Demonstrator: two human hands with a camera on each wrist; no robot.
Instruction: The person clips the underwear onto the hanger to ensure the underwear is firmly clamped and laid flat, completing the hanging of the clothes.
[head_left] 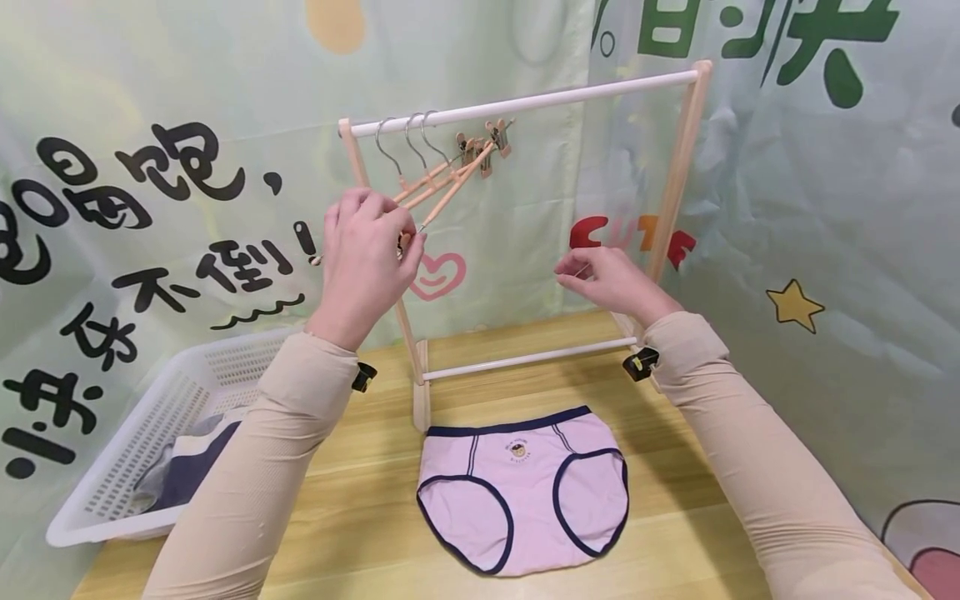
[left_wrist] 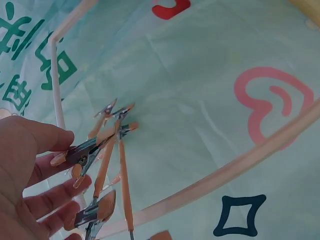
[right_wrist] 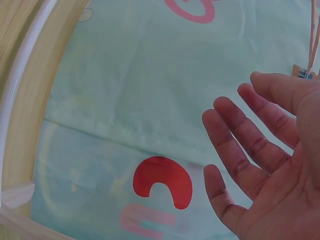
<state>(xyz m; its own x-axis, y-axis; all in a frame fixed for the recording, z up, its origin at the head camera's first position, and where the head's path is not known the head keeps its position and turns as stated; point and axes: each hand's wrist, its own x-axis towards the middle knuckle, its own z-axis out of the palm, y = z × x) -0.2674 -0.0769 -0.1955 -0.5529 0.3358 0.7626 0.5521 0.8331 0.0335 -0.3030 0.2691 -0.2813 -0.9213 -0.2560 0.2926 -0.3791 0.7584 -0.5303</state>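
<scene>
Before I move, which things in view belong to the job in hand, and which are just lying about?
Likely in the job:
left hand, pinching a hanger clip
right hand, holding nothing
clip hangers, hanging from the rack
pink briefs, flat on the table

Probably just about:
basket with clothes, untouched
printed backdrop

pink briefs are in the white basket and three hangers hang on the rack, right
No: the pink briefs lie flat on the table, not in the white basket, as the head view shows. Three hangers do hang on the rack.
</scene>
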